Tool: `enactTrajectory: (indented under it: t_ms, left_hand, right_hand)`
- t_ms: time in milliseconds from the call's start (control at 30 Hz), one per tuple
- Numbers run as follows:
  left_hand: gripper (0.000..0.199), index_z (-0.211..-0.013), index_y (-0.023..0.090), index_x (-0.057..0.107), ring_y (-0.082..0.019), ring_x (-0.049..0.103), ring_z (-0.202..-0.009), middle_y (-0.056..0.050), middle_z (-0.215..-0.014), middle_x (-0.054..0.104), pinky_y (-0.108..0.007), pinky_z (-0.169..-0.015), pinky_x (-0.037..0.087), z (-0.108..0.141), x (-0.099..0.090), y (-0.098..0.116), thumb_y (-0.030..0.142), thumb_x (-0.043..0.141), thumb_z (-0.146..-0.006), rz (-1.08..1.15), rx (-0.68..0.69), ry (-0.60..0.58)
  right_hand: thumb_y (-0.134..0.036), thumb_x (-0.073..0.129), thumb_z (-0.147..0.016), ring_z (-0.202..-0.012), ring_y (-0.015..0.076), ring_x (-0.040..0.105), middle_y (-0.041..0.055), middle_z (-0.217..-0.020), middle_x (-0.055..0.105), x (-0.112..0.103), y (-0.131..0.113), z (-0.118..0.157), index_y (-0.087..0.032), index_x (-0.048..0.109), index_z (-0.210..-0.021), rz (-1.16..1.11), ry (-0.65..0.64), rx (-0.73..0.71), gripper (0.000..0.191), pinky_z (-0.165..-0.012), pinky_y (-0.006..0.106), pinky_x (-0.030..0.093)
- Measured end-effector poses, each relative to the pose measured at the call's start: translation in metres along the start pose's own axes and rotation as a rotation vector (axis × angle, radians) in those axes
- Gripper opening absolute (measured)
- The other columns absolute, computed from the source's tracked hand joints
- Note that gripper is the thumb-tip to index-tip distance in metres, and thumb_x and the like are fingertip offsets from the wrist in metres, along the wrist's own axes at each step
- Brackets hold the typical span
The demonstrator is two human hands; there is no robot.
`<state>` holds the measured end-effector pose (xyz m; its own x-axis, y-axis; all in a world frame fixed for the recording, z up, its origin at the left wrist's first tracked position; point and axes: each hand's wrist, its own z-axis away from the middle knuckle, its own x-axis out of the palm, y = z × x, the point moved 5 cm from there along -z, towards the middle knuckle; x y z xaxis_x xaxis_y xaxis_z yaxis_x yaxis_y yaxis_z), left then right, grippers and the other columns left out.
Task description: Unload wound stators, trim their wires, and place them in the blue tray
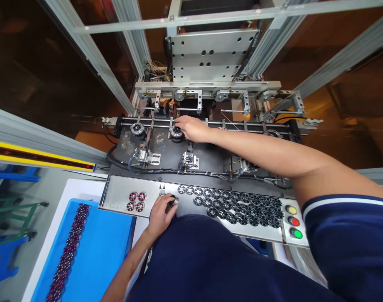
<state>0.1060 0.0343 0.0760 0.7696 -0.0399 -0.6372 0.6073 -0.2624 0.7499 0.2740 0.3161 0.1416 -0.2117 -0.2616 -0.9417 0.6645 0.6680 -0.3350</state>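
My right hand point(190, 128) reaches across the machine bed, its fingers at a round black part on the second fixture point(177, 133) from the left; whether it grips the part is hidden. Over the front metal ledge point(116, 191), my left hand point(161, 213) has its thumb and fingers closed round a small dark cylindrical part point(173, 201). Just above that hand lies a small pointed metal tool point(161, 189). Rows of black round parts point(241, 205) cover the ledge to the right. Several red-and-silver round parts point(137, 201) lie on its left section.
A blue tray point(100, 247) at lower left holds a long row of parts with red. Yellow, red and green buttons point(293, 221) sit at the ledge's right end. Metal clamps point(190, 160) and cables line the bed's front. A yellow-edged bar point(43, 156) runs along the left.
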Motion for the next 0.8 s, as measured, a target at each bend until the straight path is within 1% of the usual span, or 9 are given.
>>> enactTrajectory:
  t_ms: [100,200,267,367,433,500,600,700,800]
  left_hand:
    - [0.022,-0.117,0.019,0.056,-0.024,0.069,-0.109,-0.014,-0.115,0.07,-0.039,-0.092,0.056,0.003,-0.033,0.005,0.032,0.052,-0.099,0.086,-0.086,0.112]
    - [0.024,-0.122,0.019,0.053,-0.022,0.069,-0.111,-0.014,-0.117,0.069,-0.038,-0.094,0.055,-0.002,-0.06,0.019,0.031,0.047,-0.102,0.165,-0.118,0.176]
    - [0.026,-0.122,0.019,0.054,-0.022,0.069,-0.111,-0.013,-0.117,0.07,-0.038,-0.096,0.055,-0.009,-0.074,0.033,0.033,0.051,-0.1,0.221,-0.106,0.218]
    - [0.033,-0.117,0.02,0.057,-0.02,0.071,-0.104,-0.009,-0.11,0.072,-0.035,-0.092,0.055,-0.017,-0.092,0.059,0.035,0.07,-0.09,0.375,-0.005,0.329]
    - [0.035,-0.109,0.02,0.059,-0.02,0.072,-0.099,-0.007,-0.105,0.074,-0.032,-0.087,0.056,-0.018,-0.101,0.075,0.034,0.078,-0.083,0.458,0.086,0.377]
    - [0.033,-0.104,0.021,0.061,-0.019,0.072,-0.098,-0.006,-0.103,0.075,-0.031,-0.086,0.055,-0.017,-0.103,0.085,0.034,0.081,-0.081,0.469,0.129,0.357]
    - [0.032,-0.102,0.021,0.063,-0.02,0.071,-0.1,-0.007,-0.104,0.075,-0.032,-0.089,0.054,-0.016,-0.096,0.095,0.037,0.081,-0.081,0.482,0.106,0.295]
    - [0.039,-0.104,0.02,0.064,-0.02,0.07,-0.099,-0.007,-0.104,0.073,-0.03,-0.087,0.054,-0.019,-0.081,0.102,0.043,0.082,-0.078,0.618,0.05,0.269]
    - [0.042,-0.105,0.02,0.063,-0.016,0.07,-0.089,-0.003,-0.095,0.071,-0.026,-0.08,0.053,-0.024,-0.06,0.107,0.044,0.083,-0.077,0.826,-0.092,0.248]
  right_hand:
    - [-0.002,0.045,-0.088,-0.146,0.0297,0.041,0.0165,-0.152,0.052,0.002,-0.001,0.012,-0.006,0.062,-0.131,0.062,-0.046,-0.075,0.047,-0.115,0.049,0.037]
    - [-0.001,0.047,-0.087,-0.142,0.0314,0.047,0.0166,-0.143,0.061,-0.004,-0.005,0.012,-0.008,0.068,-0.122,0.104,-0.059,-0.119,0.041,-0.11,0.052,0.043]
    - [-0.002,0.048,-0.088,-0.14,0.033,0.048,0.0199,-0.139,0.063,-0.015,-0.021,0.013,-0.007,0.068,-0.12,0.128,-0.026,-0.131,0.038,-0.108,0.053,0.045]
    - [-0.015,0.053,-0.096,-0.138,0.0317,0.05,0.0233,-0.143,0.057,-0.041,-0.075,0.036,-0.006,0.059,-0.132,0.048,0.141,-0.233,0.038,-0.111,0.052,0.045]
    - [-0.035,0.065,-0.095,-0.13,0.0277,0.057,0.0198,-0.137,0.061,-0.058,-0.126,0.072,-0.01,0.056,-0.135,-0.226,0.306,-0.479,0.049,-0.107,0.047,0.05]
    - [-0.044,0.068,-0.092,-0.118,0.024,0.063,0.0167,-0.127,0.065,-0.064,-0.17,0.114,-0.013,0.054,-0.136,-0.441,0.356,-0.688,0.056,-0.097,0.042,0.057]
    - [-0.029,0.061,-0.098,-0.101,0.0199,0.066,0.0144,-0.11,0.068,-0.058,-0.203,0.156,-0.012,0.055,-0.134,-0.507,0.46,-0.692,0.04,-0.083,0.036,0.059]
    - [-0.018,0.059,-0.097,-0.091,0.0194,0.065,0.0112,-0.098,0.069,-0.047,-0.207,0.176,-0.013,0.059,-0.13,-0.462,0.627,-0.573,0.033,-0.076,0.036,0.058]
    - [-0.017,0.063,-0.093,-0.085,0.0205,0.063,0.012,-0.093,0.068,-0.04,-0.201,0.188,-0.009,0.062,-0.119,-0.379,0.747,-0.472,0.027,-0.072,0.037,0.058]
